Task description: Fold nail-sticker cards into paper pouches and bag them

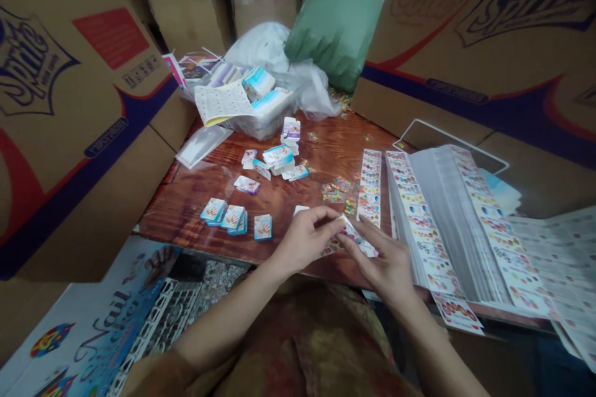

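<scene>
My left hand (pixel 310 237) and my right hand (pixel 385 259) meet over the table's front edge. Between their fingertips is a short printed sticker strip (pixel 357 240), white with red and coloured marks; the fingers cover part of it, and I cannot tell whether it is folded. Left of my hands lie small stacks of blue-and-white cards with a hand picture (pixel 231 218) and a single such card (pixel 263 227). Just beyond my left hand, a white piece (pixel 300 209) is partly hidden. A long sticker strip (pixel 370 183) lies flat beyond my right hand.
Thick stacks of sticker sheets (pixel 470 223) fill the table's right side. Small boxes (pixel 279 156) and colourful bits (pixel 339 191) lie mid-table. Behind them stands a loaded clear plastic tub (pixel 267 127). Large cartons flank both sides (pixel 139 167) and a green sack (pixel 338 18) stands behind.
</scene>
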Demonstrator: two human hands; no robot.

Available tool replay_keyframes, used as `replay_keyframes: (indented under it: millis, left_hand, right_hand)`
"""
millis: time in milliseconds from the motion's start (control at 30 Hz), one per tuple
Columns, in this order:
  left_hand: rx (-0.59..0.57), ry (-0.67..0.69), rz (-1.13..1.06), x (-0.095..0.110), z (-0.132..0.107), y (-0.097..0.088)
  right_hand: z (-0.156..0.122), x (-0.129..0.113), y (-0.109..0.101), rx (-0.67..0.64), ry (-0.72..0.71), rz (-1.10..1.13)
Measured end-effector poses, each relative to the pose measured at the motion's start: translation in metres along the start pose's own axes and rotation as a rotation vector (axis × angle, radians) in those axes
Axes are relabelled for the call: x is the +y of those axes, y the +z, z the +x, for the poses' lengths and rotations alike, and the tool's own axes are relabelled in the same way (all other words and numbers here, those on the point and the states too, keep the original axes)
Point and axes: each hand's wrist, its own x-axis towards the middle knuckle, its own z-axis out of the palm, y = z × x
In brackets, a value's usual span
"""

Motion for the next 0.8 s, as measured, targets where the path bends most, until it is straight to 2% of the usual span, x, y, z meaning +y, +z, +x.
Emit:
replay_keyframes:
  millis: [100, 167, 200, 267, 333, 400, 500, 600, 700, 733, 800]
  left_hand:
    - [0.022, -0.058, 0.02, -0.005, -0.005, -0.002]
    - [-0.031, -0.095, 0.054, -0.009, -0.009, -0.004]
    - [-0.073, -0.102, 0.064, -0.011, -0.011, -0.005]
    - [-0.119, -0.086, 0.059, -0.015, -0.013, -0.006]
    - [-0.091, -0.06, 0.034, -0.015, -0.014, -0.006]
    - [-0.053, -0.062, 0.002, -0.015, -0.014, -0.006]
    - [-0.046, -0.119, -0.072, -0.014, -0.012, -0.006]
    - [-0.036, -0.169, -0.078, -0.017, -0.012, -0.008]
    - [-0.08, -0.184, 0.052, -0.021, -0.015, -0.012]
    - [-0.104, -0.183, 0.079, -0.022, -0.016, -0.012]
    - [-0.127, -0.184, 0.065, -0.023, -0.017, -0.013]
  right_hand:
    - [-0.003, 0.003, 0.002, 0.065, 0.183, 0.132]
    - [-0.002, 0.006, 0.001, 0.149, 0.252, 0.135]
    - [-0.002, 0.008, 0.001, 0.188, 0.236, 0.095]
    - [-0.002, 0.009, 0.0, 0.202, 0.114, -0.009]
    - [-0.003, 0.009, 0.001, 0.108, -0.029, -0.06]
    - [-0.005, 0.008, 0.005, 0.0, -0.113, -0.043]
    - [-0.008, 0.008, 0.01, -0.016, -0.131, -0.006]
    - [-0.009, 0.012, 0.012, 0.016, 0.045, 0.088]
    - [-0.007, 0.017, 0.009, 0.072, 0.262, 0.209]
    - [-0.006, 0.019, 0.008, 0.104, 0.286, 0.208]
    - [-0.006, 0.021, 0.007, 0.125, 0.247, 0.136]
